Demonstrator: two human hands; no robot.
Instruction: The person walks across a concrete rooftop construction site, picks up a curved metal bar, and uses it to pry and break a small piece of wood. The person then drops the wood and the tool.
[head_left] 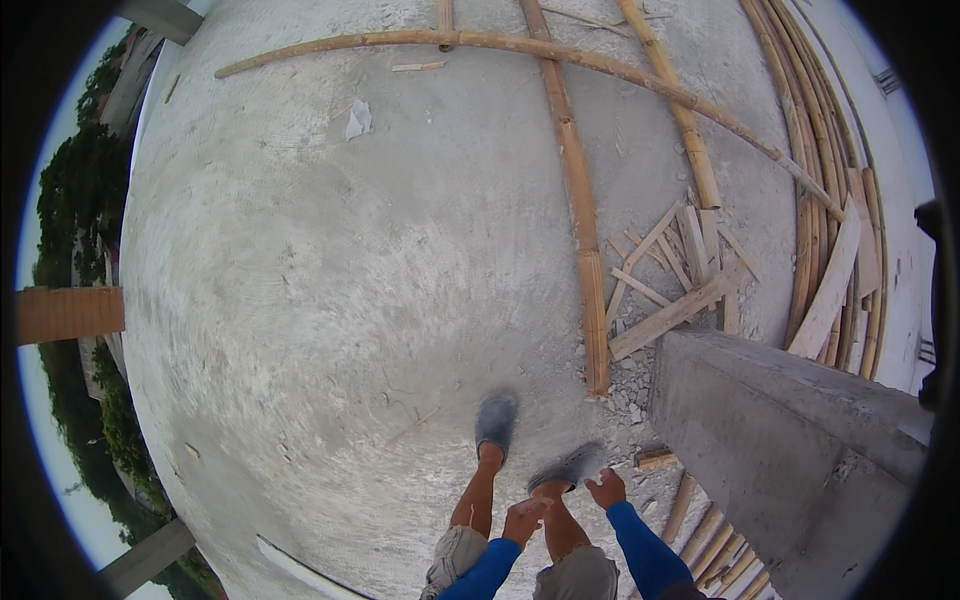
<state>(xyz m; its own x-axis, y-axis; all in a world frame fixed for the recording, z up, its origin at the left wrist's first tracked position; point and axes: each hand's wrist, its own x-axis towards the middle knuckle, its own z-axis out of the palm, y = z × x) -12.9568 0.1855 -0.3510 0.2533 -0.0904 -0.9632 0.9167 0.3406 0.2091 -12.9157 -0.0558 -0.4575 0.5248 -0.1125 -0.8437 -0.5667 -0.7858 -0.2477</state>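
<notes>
Both my arms, in blue sleeves, reach in from the lower edge in front of my legs. My left hand (525, 520) hangs before my shins, its fingers loosely bent and pointing right. No object shows in it. A little to the right, my right hand (606, 489) is half open beside my foot, thumb and fingers apart, with nothing visible between them. Neither hand touches a pole or board. My feet, in dark clogs (497, 420), stand on the dusty grey concrete floor (330, 300).
A concrete pillar (770, 430) rises at right, with rubble (628, 392) and scrap boards (690, 300) beside it. One bamboo pole (575, 180) runs away from me; another (480, 39) crosses it. More bamboo poles (815, 150) lie far right. The floor's edge drops off at left.
</notes>
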